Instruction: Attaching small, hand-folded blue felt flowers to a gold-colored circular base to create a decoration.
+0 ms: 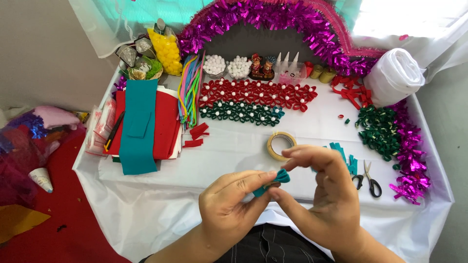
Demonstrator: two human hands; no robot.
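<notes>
Both my hands meet over the near edge of the white table [234, 151]. My left hand [229, 207] pinches a small folded teal felt piece [278, 179] between thumb and forefinger. My right hand [326, 195] grips the same piece from the right, its fingers curled above it. Just behind the hands lies a roll of beige tape [281, 145]. A few teal felt strips [347, 159] lie behind my right hand, next to black-handled scissors [369, 179].
Rows of red felt flowers [258, 92] and green felt flowers [241, 112] with white centres lie mid-table. Teal and red felt sheets [144, 124] are at the left, green loops [378, 131] and purple tinsel [412, 156] at the right, a white roll [394, 75] at the back right.
</notes>
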